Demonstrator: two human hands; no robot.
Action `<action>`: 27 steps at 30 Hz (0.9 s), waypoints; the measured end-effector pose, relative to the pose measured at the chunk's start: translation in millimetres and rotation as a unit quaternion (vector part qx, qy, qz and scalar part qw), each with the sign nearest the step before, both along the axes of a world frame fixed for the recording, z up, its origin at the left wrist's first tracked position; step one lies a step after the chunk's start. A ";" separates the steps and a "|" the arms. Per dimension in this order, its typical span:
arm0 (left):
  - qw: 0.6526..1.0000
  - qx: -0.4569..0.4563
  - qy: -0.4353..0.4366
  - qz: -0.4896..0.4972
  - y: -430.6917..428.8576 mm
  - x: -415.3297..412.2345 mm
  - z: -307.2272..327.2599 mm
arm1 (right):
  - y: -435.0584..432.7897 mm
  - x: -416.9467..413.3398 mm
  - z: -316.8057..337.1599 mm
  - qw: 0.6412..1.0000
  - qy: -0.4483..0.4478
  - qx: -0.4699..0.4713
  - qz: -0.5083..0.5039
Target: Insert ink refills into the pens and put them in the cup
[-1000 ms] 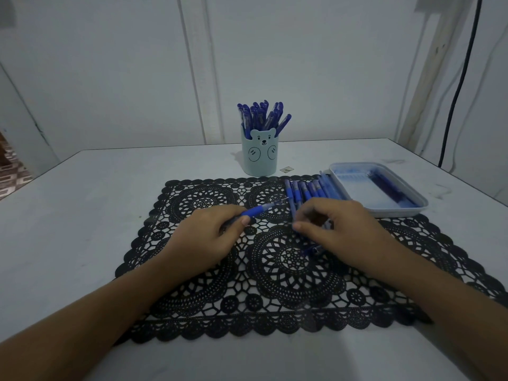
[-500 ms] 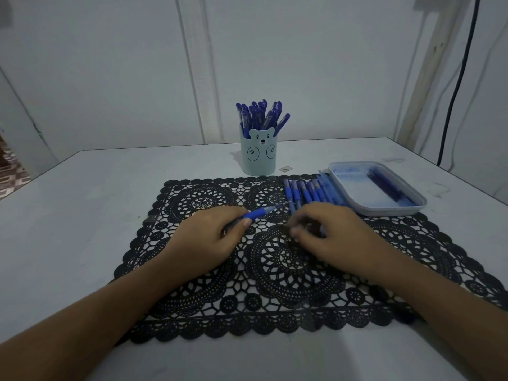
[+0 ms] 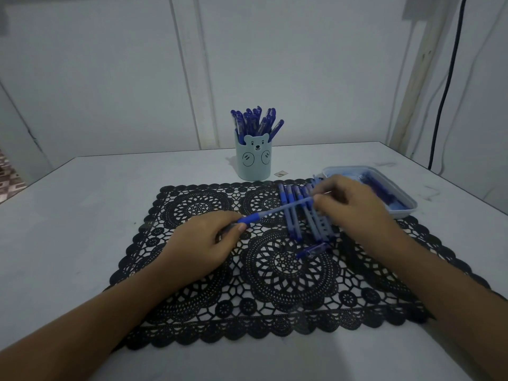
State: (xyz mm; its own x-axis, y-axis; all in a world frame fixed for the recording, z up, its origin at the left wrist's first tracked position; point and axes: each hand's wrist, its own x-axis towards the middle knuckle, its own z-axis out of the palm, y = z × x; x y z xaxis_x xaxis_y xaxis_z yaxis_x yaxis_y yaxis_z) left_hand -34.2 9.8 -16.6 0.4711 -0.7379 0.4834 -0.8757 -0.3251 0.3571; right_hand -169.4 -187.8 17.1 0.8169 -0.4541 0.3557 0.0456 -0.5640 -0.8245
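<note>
My left hand (image 3: 204, 243) grips a blue pen barrel (image 3: 270, 213) by its dark grip end, the barrel pointing up and right. My right hand (image 3: 354, 207) pinches at the barrel's far end; a thin refill shows faintly by its fingers, too blurred to be sure. Several pen barrels (image 3: 305, 215) lie side by side on the black lace mat (image 3: 275, 284). A loose blue cap (image 3: 313, 250) lies on the mat below them. A pale blue bear cup (image 3: 254, 162) behind the mat holds several blue pens (image 3: 255, 122).
A shallow light tray (image 3: 406, 207) with dark blue refills stands at the right, behind my right hand. A small scrap (image 3: 281, 173) lies beside the cup. A black cable (image 3: 445, 86) hangs down the wall at the right. The white table (image 3: 68, 229) ends at walls behind.
My right hand has lifted off the mat and moved up and right to the far end of the barrel. The loose cap it covered now shows. My left hand has barely moved.
</note>
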 end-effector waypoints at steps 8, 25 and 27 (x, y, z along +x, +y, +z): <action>0.998 -0.012 0.037 0.043 -1.7 3.2 -0.2 | -39.2 -1.3 -8.5 0.953 -0.101 -0.106 -0.265; 0.999 -0.015 0.011 0.028 -2.3 7.6 -4.7 | -80.7 0.5 -8.8 0.866 0.184 -0.301 -0.354; 0.999 -0.014 0.010 0.028 -2.5 7.7 -4.9 | -97.5 -5.4 -8.5 0.838 0.258 -0.307 -0.370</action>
State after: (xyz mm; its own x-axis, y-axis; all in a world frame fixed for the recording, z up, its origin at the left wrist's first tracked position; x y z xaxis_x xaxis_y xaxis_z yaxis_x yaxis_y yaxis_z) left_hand -26.5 7.3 -21.4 0.5210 -0.6964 0.4935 -0.8489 -0.3625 0.3847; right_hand -174.8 -285.3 8.6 0.5089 -0.7654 0.3940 -0.7777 -0.6050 -0.1708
